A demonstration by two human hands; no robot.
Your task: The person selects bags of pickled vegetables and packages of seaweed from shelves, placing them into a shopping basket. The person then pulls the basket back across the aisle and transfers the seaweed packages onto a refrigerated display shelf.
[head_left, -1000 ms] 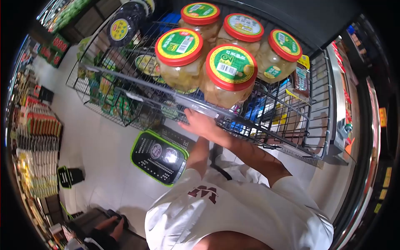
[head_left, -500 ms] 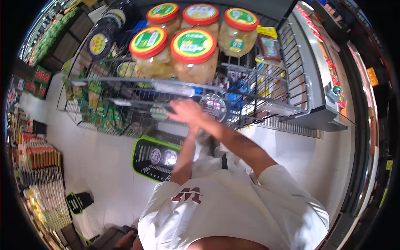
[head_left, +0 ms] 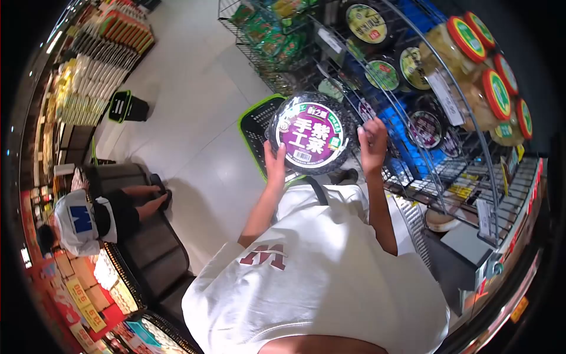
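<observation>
Round pack (head_left: 311, 133), purple label up, held before the body above a green-rimmed basket (head_left: 259, 121). Left hand (head_left: 275, 162) clamped on its left edge, thumb on top. Right hand (head_left: 372, 147) by the opposite edge, fingers curled — contact can't be told. Label reads seaweed: probably light, glossy shell slippery and thin, contents brittle. Best gripped at opposite sides of the rim, no pressing on the top. Beyond, to the right: wire rack, similar pack (head_left: 424, 128), red-lidded jars (head_left: 496, 94). Far left — another person (head_left: 82, 221).
</observation>
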